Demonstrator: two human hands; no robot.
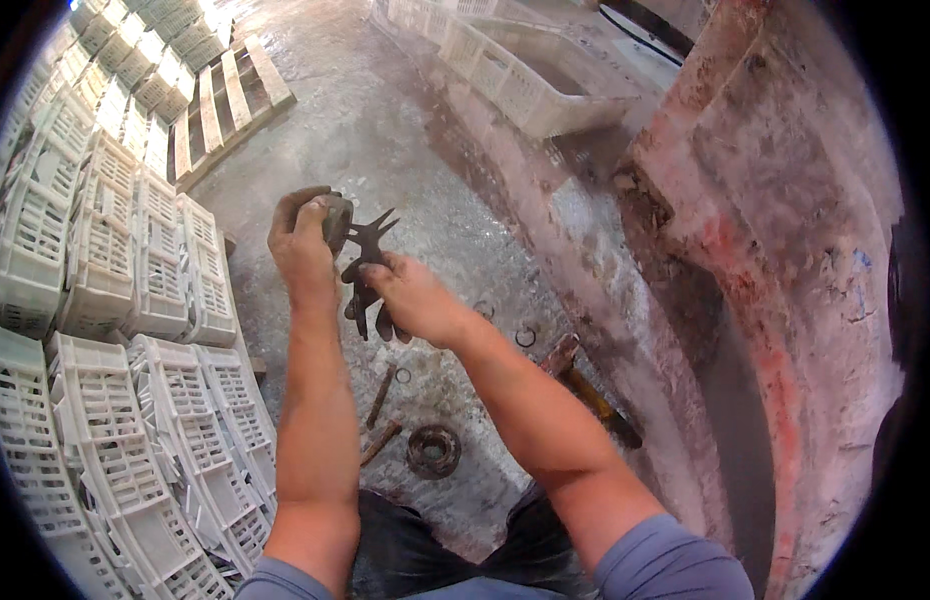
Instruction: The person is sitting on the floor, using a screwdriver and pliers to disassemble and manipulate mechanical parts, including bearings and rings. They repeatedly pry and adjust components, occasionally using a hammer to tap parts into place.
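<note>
My left hand (303, 240) grips a round dark metal part (336, 220) held up over the concrete floor. A black pair of pliers (365, 262), with its tips spread and pointing up toward the round part, is clasped in my right hand (413, 298). The tips of the pliers touch or sit just beside the round part. Both hands are greasy and both forearms come up from the lower edge. Under my hands on the floor lie a dark round bearing-like ring (434, 450) and two rusty bolts (381, 395).
Stacks of white plastic crates (105, 300) line the left side, with a wooden pallet (230, 100) beyond. A large worn red and white curved hull-like body (775, 220) fills the right. A rusty hammer-like tool (585, 385) and small rings (525, 338) lie on the floor.
</note>
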